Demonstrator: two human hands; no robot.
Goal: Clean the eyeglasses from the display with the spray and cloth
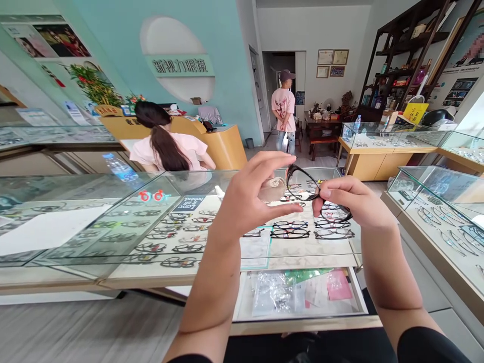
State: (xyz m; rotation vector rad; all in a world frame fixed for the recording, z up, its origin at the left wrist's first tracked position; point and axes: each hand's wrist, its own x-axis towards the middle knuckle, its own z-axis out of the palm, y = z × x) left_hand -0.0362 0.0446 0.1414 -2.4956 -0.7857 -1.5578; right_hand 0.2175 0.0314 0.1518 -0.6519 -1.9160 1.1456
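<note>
Your forearms come up from the bottom edge. Your left hand [245, 206] pinches a pale lens-like piece [273, 189] between thumb and fingertips. The black glasses frame [302, 182] touches it on the right, lying left-to-right above the glass counter [310, 259], with your right hand [351, 201] pinching its far end.

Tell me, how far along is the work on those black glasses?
Done: the black frame is up over the glass counter. In hand: the right hand pinches it while the left hand holds a clear piece, perhaps a lens, at its rim. Left: that piece seems not yet seated.
</note>
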